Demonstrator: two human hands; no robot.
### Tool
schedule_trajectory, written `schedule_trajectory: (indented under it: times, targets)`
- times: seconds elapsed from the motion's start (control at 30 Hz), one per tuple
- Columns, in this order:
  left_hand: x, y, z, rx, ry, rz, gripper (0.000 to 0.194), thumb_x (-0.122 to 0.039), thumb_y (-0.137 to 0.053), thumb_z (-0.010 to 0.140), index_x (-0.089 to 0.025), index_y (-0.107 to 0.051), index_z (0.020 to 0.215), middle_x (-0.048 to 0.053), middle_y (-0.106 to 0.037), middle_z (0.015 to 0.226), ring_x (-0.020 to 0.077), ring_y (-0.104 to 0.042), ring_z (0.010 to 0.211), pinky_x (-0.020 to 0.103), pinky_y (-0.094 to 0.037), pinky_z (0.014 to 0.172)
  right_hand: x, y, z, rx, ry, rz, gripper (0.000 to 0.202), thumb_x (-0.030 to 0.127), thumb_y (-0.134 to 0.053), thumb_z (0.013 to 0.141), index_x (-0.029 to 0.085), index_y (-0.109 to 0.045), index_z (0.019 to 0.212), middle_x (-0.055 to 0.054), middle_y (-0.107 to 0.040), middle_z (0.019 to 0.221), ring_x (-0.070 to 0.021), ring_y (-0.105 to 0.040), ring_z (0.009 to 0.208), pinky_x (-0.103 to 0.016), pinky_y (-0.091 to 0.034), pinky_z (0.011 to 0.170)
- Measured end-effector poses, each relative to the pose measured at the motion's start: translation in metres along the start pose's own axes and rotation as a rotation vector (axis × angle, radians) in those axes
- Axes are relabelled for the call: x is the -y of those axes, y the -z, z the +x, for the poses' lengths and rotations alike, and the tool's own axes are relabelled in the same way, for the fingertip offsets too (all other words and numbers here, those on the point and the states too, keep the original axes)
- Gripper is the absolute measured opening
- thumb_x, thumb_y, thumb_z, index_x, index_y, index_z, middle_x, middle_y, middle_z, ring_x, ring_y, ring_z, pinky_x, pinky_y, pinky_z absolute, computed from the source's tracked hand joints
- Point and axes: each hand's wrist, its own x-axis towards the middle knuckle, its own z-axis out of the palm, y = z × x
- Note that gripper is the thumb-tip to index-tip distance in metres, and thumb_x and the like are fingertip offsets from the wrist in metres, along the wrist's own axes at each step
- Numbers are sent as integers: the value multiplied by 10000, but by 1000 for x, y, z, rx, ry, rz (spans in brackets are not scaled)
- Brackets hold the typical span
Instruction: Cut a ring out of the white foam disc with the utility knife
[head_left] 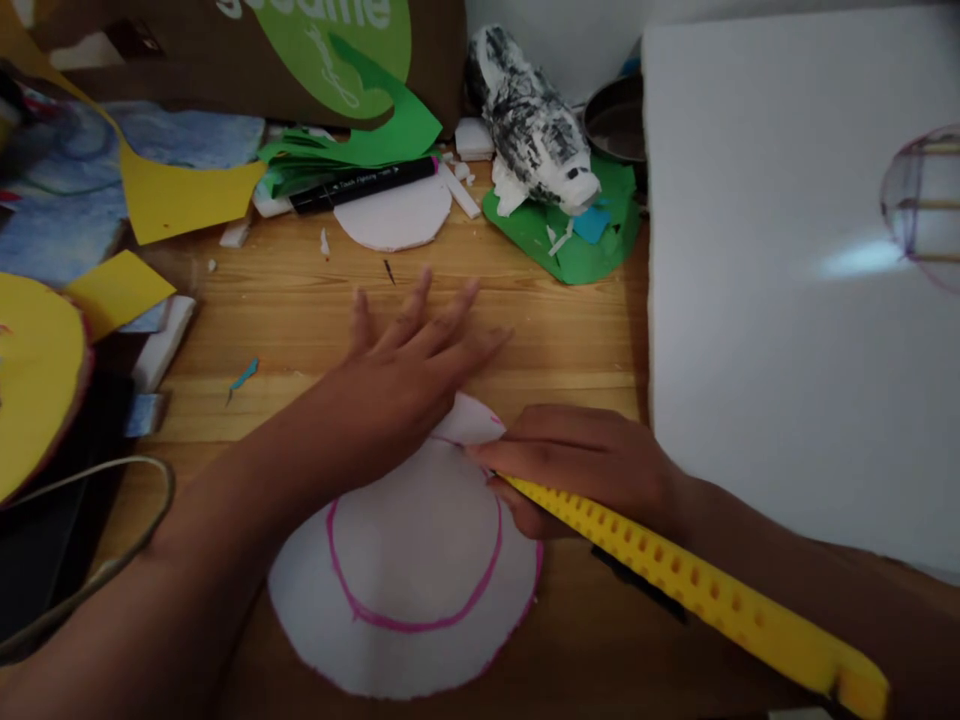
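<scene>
A rounded white foam piece (412, 560) lies on the wooden table, a pink marker circle drawn inside its edge. Across its upper left part rests my left hand (412, 370), fingers spread, the fingertips reaching past the piece over the tabletop. My right hand (577, 465) grips a yellow box cutter (697, 580) near its front end. The cutter's tip is at the upper right of the pink line, where my fingers hide the blade. Its long handle slants down to the lower right.
A white foam board (795, 330) stands at the right. Along the back are a black marker (367, 187), green paper (390, 130), a black-and-white sculpted figure (536, 130) and a brown bag (202, 60). Yellow paper (184, 200) and a looped cord (161, 490) are at left.
</scene>
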Motion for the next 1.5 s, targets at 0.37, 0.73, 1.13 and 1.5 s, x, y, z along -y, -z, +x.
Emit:
schedule_trajectory:
  times: [0.37,0.73,1.13,1.5]
  targets:
    - [2,-11,10,-65,-148,40,514,-464,-287,1064,-321,-368,1552,29,-265,1676,284,-116,1565,585,-91,1242,9,1,-2,-10,-7,-40,173,143,-588,936,79,-669,1075,-68,-694,785,-137,-642,675,-260,-574,650]
    - [-9,-7,3,-19,-25,33,492,-382,-271,1079,-334,-320,1566,43,-196,1694,274,-83,1568,652,-90,1219,16,5,-3,-7,-89,-84,162,143,-605,935,143,-655,1089,-44,-706,822,-132,-661,692,-243,-583,639]
    - [-3,-7,13,-54,-37,64,546,-475,-296,1060,-286,-319,1572,62,-203,1688,289,-117,1563,627,-139,1229,5,7,-5,64,-83,30,165,203,-611,966,163,-678,1111,-62,-718,905,-147,-658,767,-270,-585,702]
    - [-4,-10,10,-88,-24,80,536,-473,-287,1062,-292,-340,1564,63,-192,1692,297,-54,1565,610,-141,1231,13,11,-4,84,0,-109,111,115,-580,947,142,-670,1005,-57,-717,830,-154,-657,727,-294,-602,743]
